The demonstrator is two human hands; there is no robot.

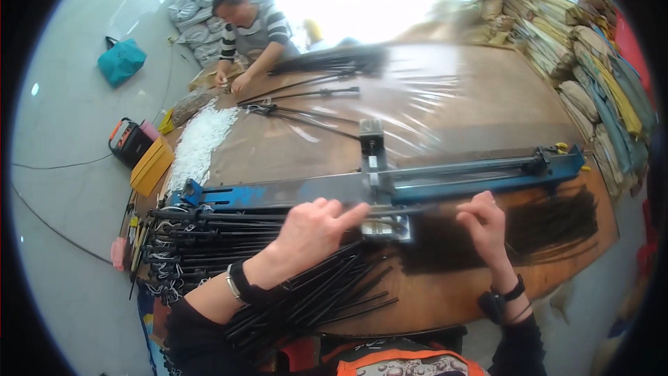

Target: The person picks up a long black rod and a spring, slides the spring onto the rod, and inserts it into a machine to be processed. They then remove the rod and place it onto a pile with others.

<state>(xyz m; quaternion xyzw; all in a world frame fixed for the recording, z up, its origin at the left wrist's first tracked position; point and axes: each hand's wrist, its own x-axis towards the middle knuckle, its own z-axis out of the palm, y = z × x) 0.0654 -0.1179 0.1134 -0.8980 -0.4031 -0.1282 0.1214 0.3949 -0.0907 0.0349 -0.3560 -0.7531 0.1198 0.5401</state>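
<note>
My left hand (313,230) is closed round a black rod (257,218) that lies along the front of a long metal jig (299,190), its index finger stretched toward the small metal clamp block (387,227). Right of the block, my right hand (484,226) is in a pinch, fingers curled. A thin dark rod (435,210), smeared by motion, runs from the block toward those fingertips. Under my left forearm lie many black rods (306,299), with black fittings and white cords at their left ends. A pile of thin dark rods (501,233) lies below my right hand.
The jig's blue rail (480,184) crosses the wooden table (445,299). Clear plastic sheeting (424,104) covers the far part. White small pieces (202,143) are heaped at left. Across the table a person (254,35) handles something small by black rods. Stacked sacks (557,35) stand at right.
</note>
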